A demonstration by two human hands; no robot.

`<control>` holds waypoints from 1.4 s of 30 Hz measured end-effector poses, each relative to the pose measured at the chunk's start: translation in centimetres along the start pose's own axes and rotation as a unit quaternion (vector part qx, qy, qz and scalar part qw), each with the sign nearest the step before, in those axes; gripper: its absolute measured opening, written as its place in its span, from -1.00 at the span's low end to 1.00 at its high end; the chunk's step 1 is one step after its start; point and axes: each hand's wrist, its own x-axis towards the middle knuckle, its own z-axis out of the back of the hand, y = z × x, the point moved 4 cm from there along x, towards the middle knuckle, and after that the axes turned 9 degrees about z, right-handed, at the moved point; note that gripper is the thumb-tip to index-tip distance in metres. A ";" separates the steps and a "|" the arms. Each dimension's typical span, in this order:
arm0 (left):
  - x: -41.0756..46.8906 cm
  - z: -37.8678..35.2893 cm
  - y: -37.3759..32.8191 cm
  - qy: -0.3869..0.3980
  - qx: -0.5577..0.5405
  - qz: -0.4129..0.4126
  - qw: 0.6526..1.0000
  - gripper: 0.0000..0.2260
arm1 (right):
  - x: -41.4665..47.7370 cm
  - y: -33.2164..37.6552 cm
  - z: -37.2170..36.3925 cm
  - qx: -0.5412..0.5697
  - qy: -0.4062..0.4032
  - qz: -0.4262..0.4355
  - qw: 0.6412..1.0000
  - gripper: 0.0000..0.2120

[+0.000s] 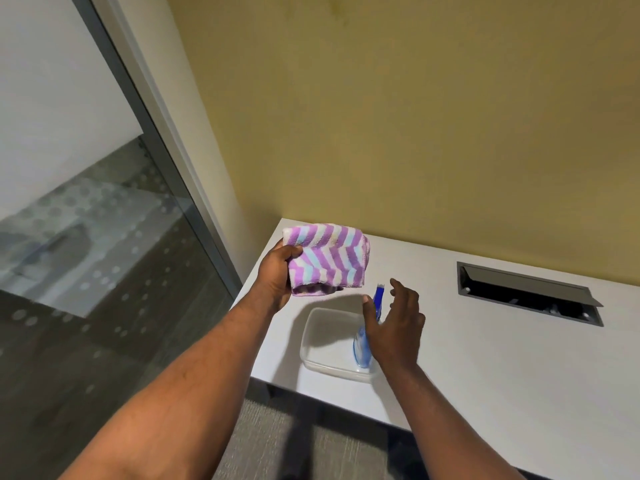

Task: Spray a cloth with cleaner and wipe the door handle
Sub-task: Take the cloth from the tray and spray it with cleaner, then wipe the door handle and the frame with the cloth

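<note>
Cloth held up in left hand; right hand spread at the spray bottle.

Left of both hands: a glass door panel (86, 237). The left hand (275, 278) grips a folded purple-and-white striped cloth (329, 259), raised above the white desk (485, 341). Below and between the hands sits a clear plastic tray (322, 341). The right hand (394, 327) has fingers wide apart, around the blue spray bottle (378, 299) standing in the tray; contact cannot be confirmed. Right of it: an open cable hatch (526, 292).

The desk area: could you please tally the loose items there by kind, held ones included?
Striped cloth, held in the left hand: 1
Blue spray bottle: 1
Clear plastic tray: 1
Total: 3
</note>
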 end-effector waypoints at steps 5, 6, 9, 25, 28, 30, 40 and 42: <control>-3.1 -0.1 -1.4 -0.001 0.000 -0.017 1.000 -0.79 | 3.3 4.9 2.4 0.199 0.047 0.052 0.978 -0.33; -3.9 -0.1 -1.8 0.000 -0.003 -0.022 1.000 -0.80 | 3.7 6.0 2.9 0.240 0.052 0.041 0.969 -0.26; -6.2 0.5 -2.8 0.000 -0.022 -0.038 0.999 -0.81 | 4.7 9.2 4.0 0.368 0.076 -0.005 0.927 -0.06; -22.8 9.2 -5.5 -0.048 -0.044 -0.150 0.987 -0.64 | -1.3 22.2 6.6 0.566 0.241 -0.003 0.788 -0.59; -26.7 11.2 -4.5 -0.021 -0.035 -0.183 0.982 -0.84 | -4.2 24.6 7.6 0.559 0.261 0.012 0.787 -0.66; -29.6 12.7 -3.5 -0.023 -0.022 -0.204 0.979 -0.84 | -6.6 26.1 8.3 0.561 0.271 0.026 0.782 -0.61; -44.8 23.3 4.6 -0.125 0.016 -0.241 0.962 -0.57 | -22.2 33.6 11.4 0.639 0.380 0.000 0.668 -0.62; -47.9 25.4 5.9 -0.152 0.016 -0.249 0.956 -0.56 | -25.4 35.0 11.9 0.649 0.436 -0.033 0.622 -0.52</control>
